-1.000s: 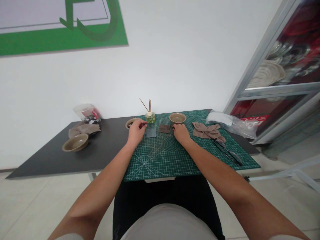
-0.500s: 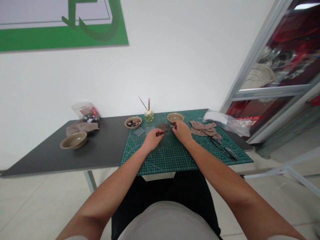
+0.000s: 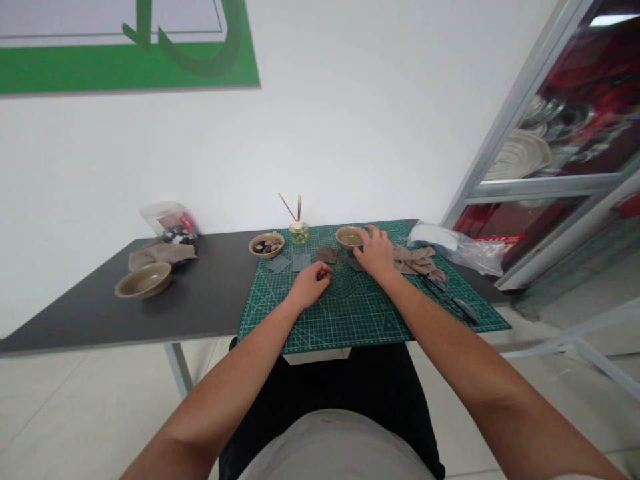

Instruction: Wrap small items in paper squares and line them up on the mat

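My right hand (image 3: pixel 376 255) is at the right side of a small brown bowl (image 3: pixel 345 237), fingers spread over and beside its rim. The bowl seems to hold clear liquid. My left hand (image 3: pixel 311 283) rests low over the green cutting mat (image 3: pixel 340 320) with its fingers curled together; a dark bit shows at the fingertips, too small to name. Between the hands lies a dark brown square piece (image 3: pixel 327 255). A dark grey piece (image 3: pixel 354 263) is partly under my right hand. Two grey-blue pieces, one of them a rectangular sheet (image 3: pixel 301 262), lie left of the brown square.
A bowl of stones (image 3: pixel 267 245) and a reed diffuser (image 3: pixel 299 231) stand at the back. To the right are a crumpled brown cloth (image 3: pixel 417 259), a black-handled tool (image 3: pixel 453 300) and a plastic bag (image 3: pixel 457 247). At left sit another bowl (image 3: pixel 144 281), a cloth (image 3: pixel 160 254) and a clear container (image 3: pixel 167 219).
My right hand has moved right and opened out at the bowl, uncovering the dark grey piece. My left hand has lowered slightly, away from the brown square.
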`<state>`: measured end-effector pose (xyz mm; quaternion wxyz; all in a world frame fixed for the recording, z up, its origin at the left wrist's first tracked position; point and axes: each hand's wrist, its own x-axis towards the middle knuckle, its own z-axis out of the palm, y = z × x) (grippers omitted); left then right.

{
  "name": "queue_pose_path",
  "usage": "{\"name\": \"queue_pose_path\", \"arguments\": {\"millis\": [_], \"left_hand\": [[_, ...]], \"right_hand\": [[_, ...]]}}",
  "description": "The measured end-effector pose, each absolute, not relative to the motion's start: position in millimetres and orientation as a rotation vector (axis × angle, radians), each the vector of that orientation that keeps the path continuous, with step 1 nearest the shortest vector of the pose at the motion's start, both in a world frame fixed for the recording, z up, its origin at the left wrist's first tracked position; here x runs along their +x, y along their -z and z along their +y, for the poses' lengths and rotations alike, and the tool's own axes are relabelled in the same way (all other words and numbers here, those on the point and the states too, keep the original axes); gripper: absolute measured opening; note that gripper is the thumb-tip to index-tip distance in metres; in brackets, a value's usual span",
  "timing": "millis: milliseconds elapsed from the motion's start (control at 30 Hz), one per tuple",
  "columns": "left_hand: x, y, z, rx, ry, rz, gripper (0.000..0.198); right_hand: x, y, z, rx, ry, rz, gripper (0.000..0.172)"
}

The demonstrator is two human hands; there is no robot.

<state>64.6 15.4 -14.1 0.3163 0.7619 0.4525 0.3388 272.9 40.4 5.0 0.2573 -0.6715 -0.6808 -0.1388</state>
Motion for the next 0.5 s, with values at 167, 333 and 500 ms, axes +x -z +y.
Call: {"name": "queue_pose_path", "arguments": {"millis": [167,333,500], "left_hand": [[64,10,13,2.017,-0.863,1.19,0.014],[65,10,11,1.976,-0.886,1.184,0.012],[65,15,16,1.803,-0.995,1.143,0.014]], "right_hand": [[283,-4,69,-1.943,0.348,-1.989,0.031],[284,-2,79,-1.972,0.354,-1.996,0.033],[266,-12,74,-1.898,0.368,-1.88,0.043]]}}
